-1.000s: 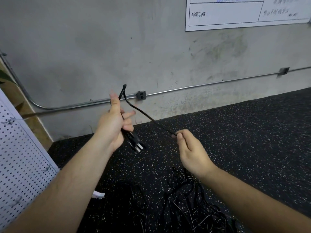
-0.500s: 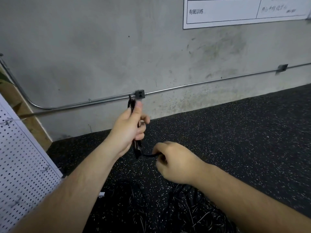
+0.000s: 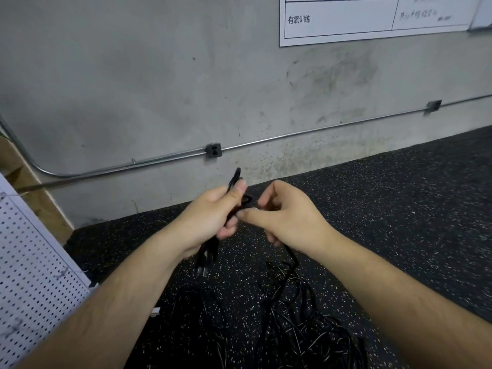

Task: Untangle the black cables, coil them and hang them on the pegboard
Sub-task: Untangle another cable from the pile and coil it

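Grey concrete wall (image 3: 133, 75) with a metal conduit (image 3: 292, 134) above black speckled floor (image 3: 399, 209).

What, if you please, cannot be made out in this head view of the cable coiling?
1. Head view: loop count of the black cable in the left hand, covered by its fingers.
2. Where the right hand pinches it, behind its thumb.
3. The cable pile, cut by the bottom edge; strands too fine to count.
4. The pegboard, cut by the left edge.

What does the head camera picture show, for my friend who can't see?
A person's left hand grips a folded bundle of black cable while the right hand pinches a strand beside it. More tangled cables lie on the speckled floor, a white pegboard at left.
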